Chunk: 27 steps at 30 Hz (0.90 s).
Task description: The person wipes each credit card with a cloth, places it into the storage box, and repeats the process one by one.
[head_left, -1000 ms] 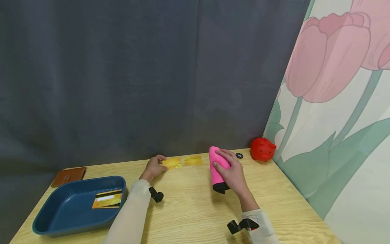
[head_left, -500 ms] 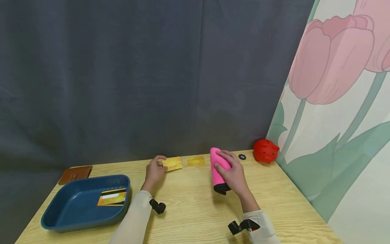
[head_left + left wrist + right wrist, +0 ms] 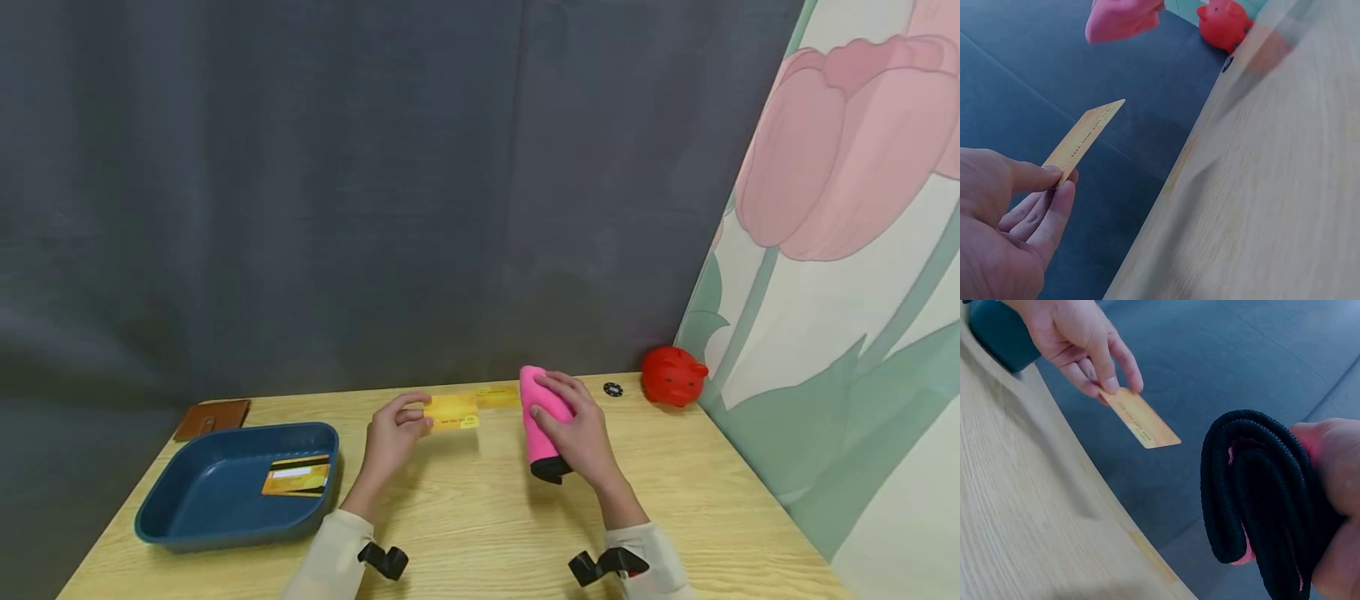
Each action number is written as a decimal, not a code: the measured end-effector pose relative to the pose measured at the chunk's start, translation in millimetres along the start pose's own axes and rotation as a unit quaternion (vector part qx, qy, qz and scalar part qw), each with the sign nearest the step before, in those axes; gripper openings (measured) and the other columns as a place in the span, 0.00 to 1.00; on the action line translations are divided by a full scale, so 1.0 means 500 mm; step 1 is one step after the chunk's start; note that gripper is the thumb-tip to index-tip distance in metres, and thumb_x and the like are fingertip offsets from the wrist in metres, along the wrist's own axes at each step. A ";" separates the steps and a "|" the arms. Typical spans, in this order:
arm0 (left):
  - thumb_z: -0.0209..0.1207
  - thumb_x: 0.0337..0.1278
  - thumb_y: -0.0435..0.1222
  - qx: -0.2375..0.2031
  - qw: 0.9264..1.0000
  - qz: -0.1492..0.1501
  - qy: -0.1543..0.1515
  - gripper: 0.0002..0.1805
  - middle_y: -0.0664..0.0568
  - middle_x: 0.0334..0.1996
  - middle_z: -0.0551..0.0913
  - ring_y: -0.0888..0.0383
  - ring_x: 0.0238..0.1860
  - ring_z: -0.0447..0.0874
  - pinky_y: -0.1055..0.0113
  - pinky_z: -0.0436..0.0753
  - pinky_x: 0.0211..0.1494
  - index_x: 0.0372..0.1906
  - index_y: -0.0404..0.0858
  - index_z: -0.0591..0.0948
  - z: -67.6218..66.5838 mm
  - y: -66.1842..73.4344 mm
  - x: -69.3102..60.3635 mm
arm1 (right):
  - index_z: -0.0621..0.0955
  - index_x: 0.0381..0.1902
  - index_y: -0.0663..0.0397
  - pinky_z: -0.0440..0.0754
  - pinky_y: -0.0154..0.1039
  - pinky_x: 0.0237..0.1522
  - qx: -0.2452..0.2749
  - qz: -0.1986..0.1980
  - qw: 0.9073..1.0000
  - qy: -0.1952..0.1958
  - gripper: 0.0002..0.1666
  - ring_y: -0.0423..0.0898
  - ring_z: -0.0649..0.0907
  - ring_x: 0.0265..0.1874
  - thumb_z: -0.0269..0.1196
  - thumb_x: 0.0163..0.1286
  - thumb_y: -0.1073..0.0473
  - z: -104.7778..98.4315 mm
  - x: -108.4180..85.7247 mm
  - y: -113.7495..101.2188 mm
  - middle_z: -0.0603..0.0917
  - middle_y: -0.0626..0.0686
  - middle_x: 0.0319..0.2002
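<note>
Between thumb and fingertips, my left hand (image 3: 392, 435) pinches a yellow bank card (image 3: 452, 412) by its left end. The left wrist view shows that card (image 3: 1088, 134) raised off the table, printed digits along it. A folded pink cloth (image 3: 537, 417) with a black end is gripped by my right hand (image 3: 583, 433), also above the table. Seen from the right wrist, the cloth's black end (image 3: 1254, 487) has several folded layers. Another yellow card (image 3: 498, 397) lies flat at the table's back edge, just beyond the held one.
A blue tray (image 3: 202, 500) stands at the left with yellow and black cards (image 3: 296, 477) in it. Behind it lies a brown wallet (image 3: 212, 419). At the back right are a black poker chip (image 3: 612, 389) and a red piggy bank (image 3: 672, 377). A dark curtain (image 3: 360, 208) backs the table.
My left hand has lifted the yellow card off the table and moved slightly right with it. The right hand keeps hold of the pink cloth, nearly still. The head view has turned left.
</note>
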<state>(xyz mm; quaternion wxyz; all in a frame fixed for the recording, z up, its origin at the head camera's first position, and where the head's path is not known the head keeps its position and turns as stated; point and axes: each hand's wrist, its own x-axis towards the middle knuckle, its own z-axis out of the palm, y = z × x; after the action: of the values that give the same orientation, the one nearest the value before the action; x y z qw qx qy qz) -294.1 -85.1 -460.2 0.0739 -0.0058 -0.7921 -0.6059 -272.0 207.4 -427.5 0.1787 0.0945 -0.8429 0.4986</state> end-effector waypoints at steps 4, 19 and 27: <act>0.68 0.62 0.31 -0.022 1.000 0.008 -0.008 0.18 0.45 0.45 0.91 0.51 0.50 0.92 0.60 0.90 0.53 0.57 0.46 0.87 -0.001 0.007 -0.021 | 0.82 0.66 0.43 0.83 0.51 0.58 0.002 -0.004 1.000 -0.007 0.29 0.58 0.78 0.65 0.73 0.67 0.59 0.005 -0.006 -0.006 0.76 0.53 0.70; 0.69 0.60 0.28 -0.089 0.996 0.025 -0.007 0.18 0.42 0.43 0.91 0.54 0.45 0.93 0.69 0.90 0.46 0.55 0.41 0.87 0.017 0.021 -0.064 | 0.84 0.63 0.43 0.85 0.34 0.53 0.026 -0.050 0.997 -0.045 0.28 0.54 0.81 0.63 0.74 0.65 0.61 0.060 -0.027 -0.028 0.78 0.52 0.68; 0.70 0.59 0.28 -0.089 0.995 0.046 0.010 0.17 0.41 0.43 0.91 0.57 0.43 0.93 0.70 0.90 0.44 0.53 0.39 0.87 0.036 0.038 -0.080 | 0.84 0.62 0.42 0.86 0.38 0.56 0.022 -0.064 0.996 -0.053 0.28 0.54 0.80 0.66 0.74 0.64 0.63 0.099 -0.043 -0.047 0.78 0.50 0.69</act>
<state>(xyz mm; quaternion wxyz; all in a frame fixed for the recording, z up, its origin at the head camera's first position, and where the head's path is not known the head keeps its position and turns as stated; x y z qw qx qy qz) -254.7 -59.8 -451.4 0.1087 -0.0431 -0.7334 -0.6696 -254.7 152.2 -438.5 0.1636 0.1785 -0.8323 0.4986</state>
